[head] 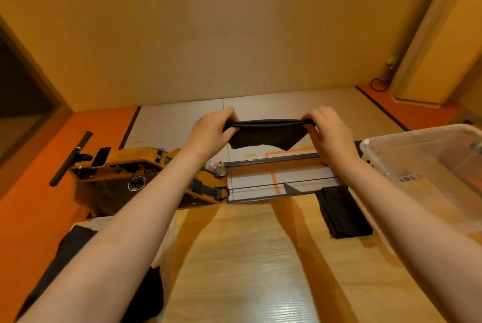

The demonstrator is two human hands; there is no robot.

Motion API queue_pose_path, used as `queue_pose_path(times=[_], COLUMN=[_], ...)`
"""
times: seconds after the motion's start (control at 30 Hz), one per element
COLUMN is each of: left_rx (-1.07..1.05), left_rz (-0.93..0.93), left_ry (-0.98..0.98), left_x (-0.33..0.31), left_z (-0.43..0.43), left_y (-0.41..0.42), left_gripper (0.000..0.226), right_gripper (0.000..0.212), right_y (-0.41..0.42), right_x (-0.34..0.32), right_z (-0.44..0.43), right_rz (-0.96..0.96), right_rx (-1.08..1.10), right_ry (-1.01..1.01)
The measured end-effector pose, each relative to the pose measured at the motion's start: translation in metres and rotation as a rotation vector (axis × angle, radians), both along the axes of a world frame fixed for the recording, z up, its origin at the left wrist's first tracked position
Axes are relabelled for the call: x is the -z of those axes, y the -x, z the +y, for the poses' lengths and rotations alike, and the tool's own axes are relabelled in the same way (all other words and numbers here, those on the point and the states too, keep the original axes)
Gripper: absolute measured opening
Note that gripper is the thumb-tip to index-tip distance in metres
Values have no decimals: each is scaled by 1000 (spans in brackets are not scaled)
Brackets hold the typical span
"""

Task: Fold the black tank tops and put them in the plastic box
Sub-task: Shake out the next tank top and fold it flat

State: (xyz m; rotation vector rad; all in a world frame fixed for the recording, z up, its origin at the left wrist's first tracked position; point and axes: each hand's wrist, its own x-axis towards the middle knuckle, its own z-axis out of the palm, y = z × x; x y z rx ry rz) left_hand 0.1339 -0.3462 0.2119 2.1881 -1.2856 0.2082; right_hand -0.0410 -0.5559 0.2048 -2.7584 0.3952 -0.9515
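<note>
A black tank top (268, 135) is held up in the air beyond the table's far edge, stretched flat between both hands. My left hand (211, 131) grips its left end and my right hand (330, 131) grips its right end. A folded black tank top (343, 213) lies on the wooden table (247, 257), beside the clear plastic box (427, 166) at the right. More black cloth (78, 270) lies in a heap at the table's left edge, partly hidden by my left forearm.
A rowing machine (146, 168) with a black handle and a long rail stands on the floor past the table. The floor is orange with a pale mat. A plain wall rises behind.
</note>
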Motion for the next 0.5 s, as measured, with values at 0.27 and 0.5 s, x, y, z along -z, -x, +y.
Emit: queue_pose_path(times=[0.27, 0.5], left_rx=[-141, -294], left_rz=[98, 337], left_ry=[-144, -328], left_x=[109, 217], left_z=[90, 158], left_y=[143, 272], left_gripper=[13, 31], right_gripper=[33, 35], right_y=[100, 198], right_x=[117, 219], right_z=[60, 118], right_rz=[223, 548], right_rx=[-156, -340], right_ry=[-7, -166])
